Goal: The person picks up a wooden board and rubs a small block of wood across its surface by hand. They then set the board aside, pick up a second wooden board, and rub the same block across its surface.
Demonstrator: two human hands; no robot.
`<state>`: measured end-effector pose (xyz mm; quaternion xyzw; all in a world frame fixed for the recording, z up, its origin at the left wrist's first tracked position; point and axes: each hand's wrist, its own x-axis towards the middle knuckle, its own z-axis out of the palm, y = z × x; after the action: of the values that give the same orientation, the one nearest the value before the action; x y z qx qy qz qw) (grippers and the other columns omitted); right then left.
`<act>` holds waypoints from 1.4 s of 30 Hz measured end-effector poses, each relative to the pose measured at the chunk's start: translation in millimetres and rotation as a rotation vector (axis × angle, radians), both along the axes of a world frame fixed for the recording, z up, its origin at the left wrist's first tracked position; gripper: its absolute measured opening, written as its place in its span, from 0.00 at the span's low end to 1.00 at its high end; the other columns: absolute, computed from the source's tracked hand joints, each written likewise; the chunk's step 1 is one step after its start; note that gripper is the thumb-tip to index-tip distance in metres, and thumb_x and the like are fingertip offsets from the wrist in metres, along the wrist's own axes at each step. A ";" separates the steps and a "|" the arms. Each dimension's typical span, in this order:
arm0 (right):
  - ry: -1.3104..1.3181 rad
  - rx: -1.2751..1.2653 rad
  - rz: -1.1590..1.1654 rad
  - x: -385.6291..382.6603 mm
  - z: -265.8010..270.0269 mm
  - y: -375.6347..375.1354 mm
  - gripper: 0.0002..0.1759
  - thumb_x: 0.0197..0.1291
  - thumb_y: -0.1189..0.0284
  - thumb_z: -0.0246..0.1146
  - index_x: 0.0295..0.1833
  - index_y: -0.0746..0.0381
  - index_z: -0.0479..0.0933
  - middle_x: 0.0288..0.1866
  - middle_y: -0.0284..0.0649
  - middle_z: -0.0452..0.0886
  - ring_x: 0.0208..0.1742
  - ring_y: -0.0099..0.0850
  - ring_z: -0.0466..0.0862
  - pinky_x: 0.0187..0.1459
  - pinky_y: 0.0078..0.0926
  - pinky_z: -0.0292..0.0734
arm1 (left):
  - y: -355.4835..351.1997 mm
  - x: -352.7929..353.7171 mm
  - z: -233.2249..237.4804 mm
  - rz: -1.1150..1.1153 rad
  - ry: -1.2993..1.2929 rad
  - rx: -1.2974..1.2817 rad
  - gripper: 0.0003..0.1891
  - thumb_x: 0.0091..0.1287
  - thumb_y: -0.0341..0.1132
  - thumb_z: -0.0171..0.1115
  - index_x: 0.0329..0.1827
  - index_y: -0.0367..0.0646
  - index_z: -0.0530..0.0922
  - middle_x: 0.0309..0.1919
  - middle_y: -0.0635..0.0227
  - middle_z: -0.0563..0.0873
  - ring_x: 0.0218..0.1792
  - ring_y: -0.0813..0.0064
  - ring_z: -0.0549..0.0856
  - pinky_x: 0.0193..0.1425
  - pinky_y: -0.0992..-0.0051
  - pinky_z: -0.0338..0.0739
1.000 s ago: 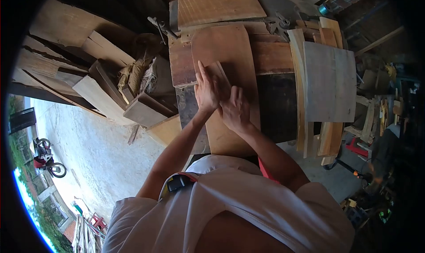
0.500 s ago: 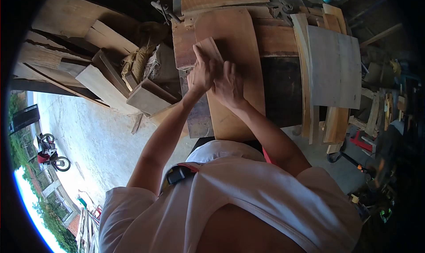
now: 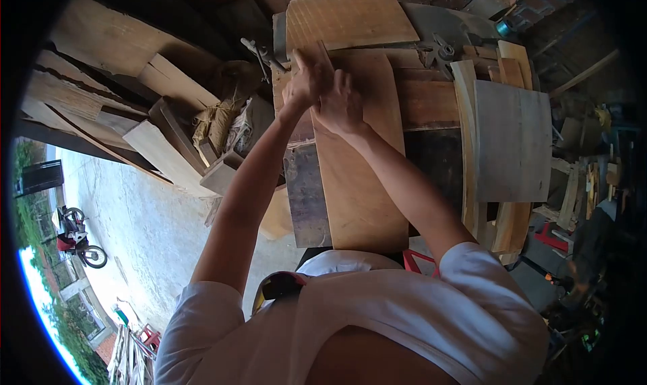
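A long, smooth wooden board (image 3: 364, 189) lies lengthwise before me on the workbench. Near its far end, both my hands press a small flat wooden block (image 3: 323, 56) against its surface. The fingers of my left hand (image 3: 302, 87) wrap the block's left side, with one finger stretched forward along it. My right hand (image 3: 341, 107) grips the near right part, its fingers bent. Both palms hide most of the block, and its underside does not show.
Beyond the board lies another wide plank (image 3: 350, 17). A metal clamp (image 3: 259, 53) stands at the bench's far left. Stacked offcuts (image 3: 172, 129) fill the left side. A greyish panel (image 3: 512, 142) rests on planks at right. Further left is a parked motorbike (image 3: 77, 237).
Both hands have slid the wooden block away from me, toward the board's far end. My arms are stretched further out, and the camera view has shifted upward.
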<state>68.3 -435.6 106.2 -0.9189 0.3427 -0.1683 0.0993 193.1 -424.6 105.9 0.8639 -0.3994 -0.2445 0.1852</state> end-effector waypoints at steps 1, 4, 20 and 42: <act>-0.028 0.012 -0.016 12.9 -3.2 -14.5 0.25 0.56 0.58 0.63 0.53 0.65 0.74 0.45 0.48 0.69 0.50 0.44 0.74 0.36 0.39 0.82 | -15.2 13.9 -2.9 -0.005 -0.008 0.003 0.46 0.71 0.57 0.40 0.77 0.38 0.26 0.54 0.41 0.82 0.54 0.40 0.81 0.59 0.52 0.73; -0.072 -0.006 -0.036 14.0 -6.7 -19.7 0.23 0.54 0.62 0.64 0.50 0.66 0.77 0.47 0.48 0.69 0.51 0.44 0.72 0.38 0.39 0.80 | -22.3 14.4 -19.6 -0.021 0.027 -0.057 0.46 0.71 0.57 0.39 0.77 0.38 0.26 0.56 0.42 0.81 0.55 0.40 0.80 0.59 0.52 0.72; 0.114 0.178 -0.101 -159.7 12.8 71.7 0.32 0.46 0.67 0.70 0.59 0.68 0.73 0.42 0.52 0.66 0.47 0.46 0.73 0.38 0.37 0.81 | 64.7 -156.1 20.0 -0.268 0.155 0.092 0.48 0.72 0.51 0.47 0.75 0.34 0.24 0.55 0.41 0.80 0.46 0.41 0.84 0.50 0.51 0.77; 0.170 0.293 -0.135 -237.4 9.6 157.4 0.37 0.48 0.70 0.67 0.66 0.69 0.66 0.43 0.53 0.65 0.47 0.51 0.72 0.38 0.44 0.78 | 148.6 -220.9 19.4 -0.357 0.329 0.172 0.50 0.70 0.51 0.51 0.76 0.33 0.26 0.54 0.39 0.81 0.39 0.39 0.85 0.45 0.49 0.79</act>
<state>-169.1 -278.2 115.7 -0.8805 0.4314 -0.0443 0.1913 -27.8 -276.0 125.4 0.7409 -0.4881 -0.4434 0.1274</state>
